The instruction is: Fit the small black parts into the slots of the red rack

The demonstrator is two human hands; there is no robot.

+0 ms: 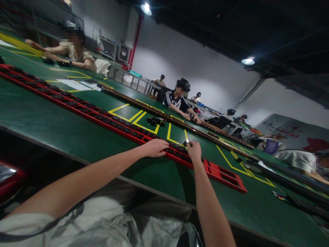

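A long red frame (226, 176) lies slantwise along the green table, with rows of black parts (128, 127) set in much of its length. My left hand (155, 147) rests palm down on the frame, fingers stretched over the black parts. Above the frame's far edge, my right hand (194, 151) is closed in a pinch. At its fingertips shows a small black piece (185, 143) with a bright spot beside it; its kind is too small to tell. Toward its right end the frame shows bare red bars and open slots.
Dark clustered parts (156, 120) lie beyond the frame among yellow tape outlines (169, 132). Long brown rails (144, 105) run across the green table (84, 137). White papers (74, 84) lie at left, cables (298, 200) at right. A co-worker (177, 99) works opposite, others farther off.
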